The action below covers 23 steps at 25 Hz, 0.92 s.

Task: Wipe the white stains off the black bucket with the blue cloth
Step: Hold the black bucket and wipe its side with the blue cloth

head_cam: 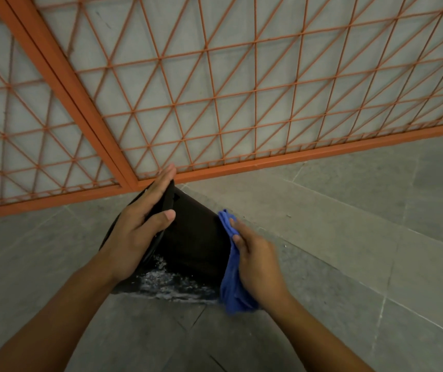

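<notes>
The black bucket (193,237) lies tipped on its side on the grey floor, its rim to the left. White stains (169,284) speckle its lower side near me. My left hand (139,226) grips the rim, fingers stretched inside the mouth and thumb curled over the outer wall. My right hand (255,264) holds the bunched blue cloth (231,267) and presses it against the bucket's right end, its base. The base itself is hidden behind the cloth.
An orange metal lattice gate (215,98) with a thick frame stands just behind the bucket, its bottom rail (295,157) running along the floor. Grey floor tiles (362,224) spread to the right and towards me.
</notes>
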### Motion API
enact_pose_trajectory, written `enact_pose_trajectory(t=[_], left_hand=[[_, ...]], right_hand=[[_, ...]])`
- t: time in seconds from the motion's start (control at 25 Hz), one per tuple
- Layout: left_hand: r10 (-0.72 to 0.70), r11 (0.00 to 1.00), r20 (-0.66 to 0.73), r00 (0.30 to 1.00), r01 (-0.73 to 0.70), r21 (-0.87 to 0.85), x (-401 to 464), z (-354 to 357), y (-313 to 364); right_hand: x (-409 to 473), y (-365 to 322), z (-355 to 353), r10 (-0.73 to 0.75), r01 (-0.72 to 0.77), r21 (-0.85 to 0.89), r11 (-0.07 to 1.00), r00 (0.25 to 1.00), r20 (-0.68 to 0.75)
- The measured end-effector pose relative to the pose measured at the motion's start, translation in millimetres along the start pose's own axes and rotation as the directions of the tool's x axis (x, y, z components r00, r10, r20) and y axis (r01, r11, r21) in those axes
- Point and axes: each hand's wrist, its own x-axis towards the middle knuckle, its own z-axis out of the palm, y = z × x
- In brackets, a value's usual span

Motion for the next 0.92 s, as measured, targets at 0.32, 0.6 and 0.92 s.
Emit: enact_pose_trajectory(t=[0.32,0.6,0.92], left_hand=[[0.017,1.0,-0.015,1.0,-0.017,-0.002,4.9,1.1,-3.3],[0.019,1.0,0.002,1.0,-0.019,0.012,7.1,-0.7,-1.9],[-0.001,1.0,0.016,1.0,0.001,0.0,0.0,0.0,-3.2]], right_hand=[[-7.5,-34.2,18.3,-0.201,0.195,0.11,0.975,0.978,0.046],[-22.0,-46.7,24.2,-0.252,0.237,0.126,0.963,0.96,0.123],[-23.8,-35.9,17.9,-0.168,0.158,0.152,0.976,0.984,0.06]])
